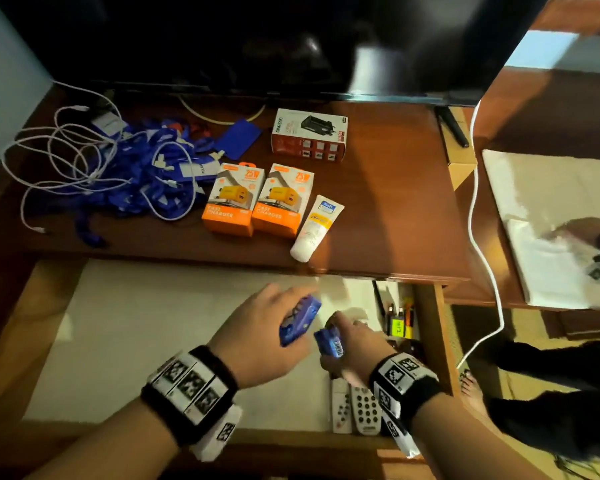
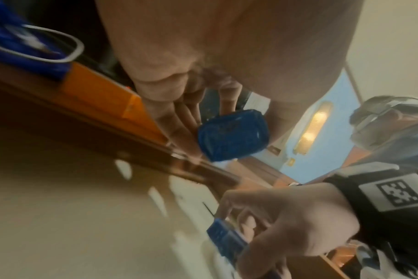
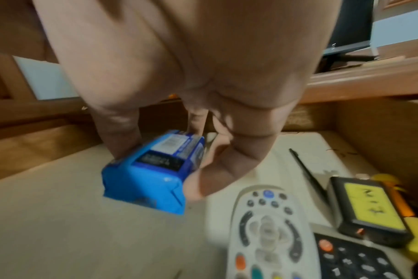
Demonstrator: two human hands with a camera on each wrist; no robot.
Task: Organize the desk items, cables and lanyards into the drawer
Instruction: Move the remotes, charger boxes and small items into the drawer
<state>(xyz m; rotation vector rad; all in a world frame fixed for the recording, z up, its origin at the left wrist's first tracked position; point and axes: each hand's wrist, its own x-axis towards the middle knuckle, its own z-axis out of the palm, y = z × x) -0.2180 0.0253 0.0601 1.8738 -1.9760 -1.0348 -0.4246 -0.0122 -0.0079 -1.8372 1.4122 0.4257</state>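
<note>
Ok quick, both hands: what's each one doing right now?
Left hand: grips a blue packet over the open drawer.
Right hand: grips a second blue packet, low in the drawer.

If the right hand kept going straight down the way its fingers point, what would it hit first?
Probably the pale drawer floor. The right hand holds a blue pack that looks at or just above it; the grey remote lies beside, not underneath.
</note>
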